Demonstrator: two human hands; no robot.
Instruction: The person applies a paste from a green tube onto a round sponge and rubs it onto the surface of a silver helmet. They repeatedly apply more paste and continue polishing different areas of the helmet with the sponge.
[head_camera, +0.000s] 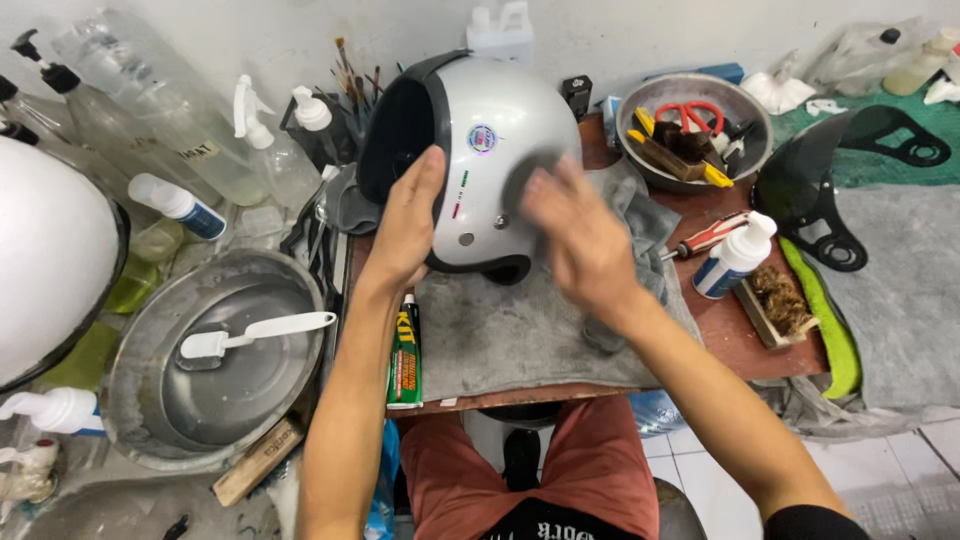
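Silver helmet stands on grey cloth at wooden table centre, opening turned left. Left hand lies flat against shell, fingers spread, apparently bracing. Right hand blurred, pressing dark pad onto shell; grip unclear. Metal basin left, bowl of tools behind; free cloth at near edge.

Small brown wooden table is carrying grey cloth, metal bowl of tools, pump bottle, screwdriver, green tube, brush block.
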